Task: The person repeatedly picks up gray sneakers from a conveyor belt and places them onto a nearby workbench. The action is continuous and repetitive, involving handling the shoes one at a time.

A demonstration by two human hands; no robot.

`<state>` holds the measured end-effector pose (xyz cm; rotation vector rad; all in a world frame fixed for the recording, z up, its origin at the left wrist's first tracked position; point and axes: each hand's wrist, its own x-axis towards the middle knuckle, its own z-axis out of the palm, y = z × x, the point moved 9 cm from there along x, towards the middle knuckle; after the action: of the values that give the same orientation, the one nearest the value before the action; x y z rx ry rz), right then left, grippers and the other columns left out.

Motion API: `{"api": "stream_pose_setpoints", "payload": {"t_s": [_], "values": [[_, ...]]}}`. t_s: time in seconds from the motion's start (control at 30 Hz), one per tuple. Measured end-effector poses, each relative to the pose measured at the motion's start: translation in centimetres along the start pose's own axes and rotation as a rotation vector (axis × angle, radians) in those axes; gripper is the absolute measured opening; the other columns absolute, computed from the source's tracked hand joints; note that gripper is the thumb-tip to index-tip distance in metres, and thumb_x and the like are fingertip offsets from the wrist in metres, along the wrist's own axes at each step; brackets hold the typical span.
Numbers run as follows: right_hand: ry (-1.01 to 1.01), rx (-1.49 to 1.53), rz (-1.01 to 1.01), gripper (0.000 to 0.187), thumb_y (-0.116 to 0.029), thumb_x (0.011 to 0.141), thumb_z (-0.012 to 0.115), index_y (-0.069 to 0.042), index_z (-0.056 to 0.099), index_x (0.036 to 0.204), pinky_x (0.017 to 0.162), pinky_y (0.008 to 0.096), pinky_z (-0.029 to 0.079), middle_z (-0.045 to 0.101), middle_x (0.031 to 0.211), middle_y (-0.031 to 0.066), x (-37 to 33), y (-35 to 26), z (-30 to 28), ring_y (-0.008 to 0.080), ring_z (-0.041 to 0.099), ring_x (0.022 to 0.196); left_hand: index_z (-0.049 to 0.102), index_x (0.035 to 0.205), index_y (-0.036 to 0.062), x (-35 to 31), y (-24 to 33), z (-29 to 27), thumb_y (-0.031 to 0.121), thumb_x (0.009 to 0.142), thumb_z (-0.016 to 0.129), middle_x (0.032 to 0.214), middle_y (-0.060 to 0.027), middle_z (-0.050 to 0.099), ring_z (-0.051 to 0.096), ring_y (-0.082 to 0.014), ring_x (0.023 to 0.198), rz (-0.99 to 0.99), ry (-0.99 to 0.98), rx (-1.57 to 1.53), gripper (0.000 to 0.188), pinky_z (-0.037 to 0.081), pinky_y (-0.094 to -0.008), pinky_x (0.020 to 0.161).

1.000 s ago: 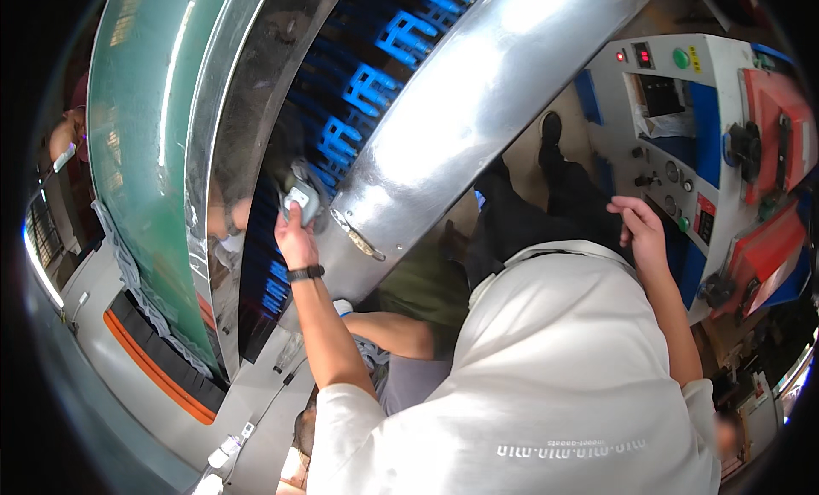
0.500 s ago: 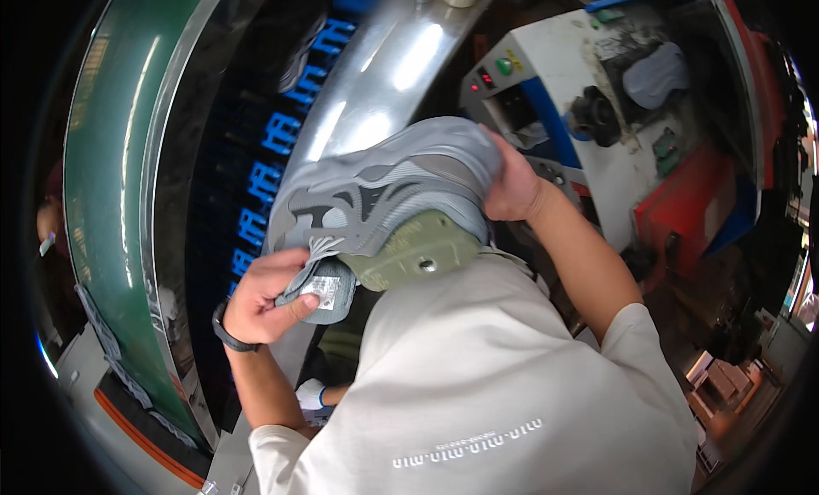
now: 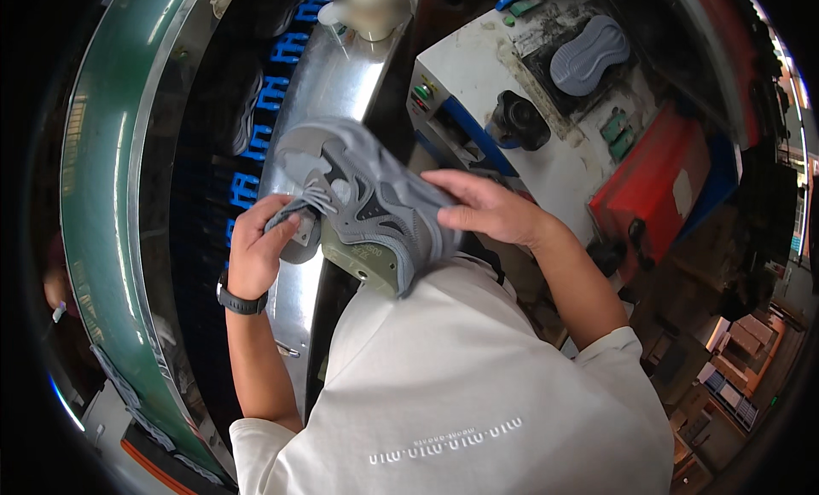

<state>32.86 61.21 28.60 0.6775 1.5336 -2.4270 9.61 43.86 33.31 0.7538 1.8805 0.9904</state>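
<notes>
Shoe (image 3: 375,201) held over right edge of ledge (image 3: 341,86), left hand (image 3: 254,249) fingers pinching tongue (image 3: 304,248), likely for control; right hand (image 3: 496,208) at sole (image 3: 397,175), probably steadying, but blur there, can't tell if fingers grip.

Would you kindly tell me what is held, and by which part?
A grey sneaker: the left hand pinches its tongue; the right hand touches the sole's heel end, grip unclear.

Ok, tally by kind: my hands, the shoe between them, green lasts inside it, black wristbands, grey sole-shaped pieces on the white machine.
Hands: 2, left hand and right hand
Grey shoe: 1
Green last: 1
Black wristband: 1
Sole-shaped piece: 1
Total: 6
</notes>
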Motion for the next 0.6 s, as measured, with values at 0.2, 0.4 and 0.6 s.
{"api": "stream_pose_setpoints", "payload": {"t_s": [0.2, 0.4, 0.6], "values": [[1.272, -0.788, -0.381, 0.092, -0.032, 0.088, 0.08, -0.001, 0.03, 0.159, 0.12, 0.0504, 0.034, 0.042, 0.152, 0.0295, -3.4, -7.9, -22.4, 0.0418, 0.039, 0.145, 0.069, 0.088, -0.0034, -2.6, -7.3, 0.6, 0.009, 0.085, 0.07, 0.093, -0.0194, 0.067, 0.063, -0.0422, 0.089, 0.075, 0.073, 0.389, 0.013, 0.051, -0.0469, 0.077], [1.553, -0.685, 0.273, 0.14, -0.083, 0.068, 0.076, -0.007, 0.013, 0.168, 0.125, 0.0527, 0.024, 0.021, 0.167, 0.0328, -4.0, -6.4, -40.2, 0.0472, 0.025, 0.154, 0.068, 0.085, -0.0021, -3.7, -18.7, -1.5, 0.021, 0.092, 0.066, 0.088, -0.0222, 0.065, 0.064, -0.0431, 0.086, -0.272, 0.123, 0.272, 0.025, 0.049, -0.0478, 0.074], [1.64, -0.719, 0.47, 0.132, -0.066, 0.066, 0.084, -0.013, 0.017, 0.168, 0.121, 0.0579, 0.027, 0.018, 0.169, 0.0293, -2.4, -6.8, -38.9, 0.0464, 0.025, 0.153, 0.069, 0.09, -0.0037, -6.6, -26.8, 0.3, 0.03, 0.095, 0.066, 0.084, -0.0239, 0.068, 0.066, -0.039, 0.081, -0.467, 0.147, 0.245, 0.034, 0.05, -0.044, 0.073]]}}
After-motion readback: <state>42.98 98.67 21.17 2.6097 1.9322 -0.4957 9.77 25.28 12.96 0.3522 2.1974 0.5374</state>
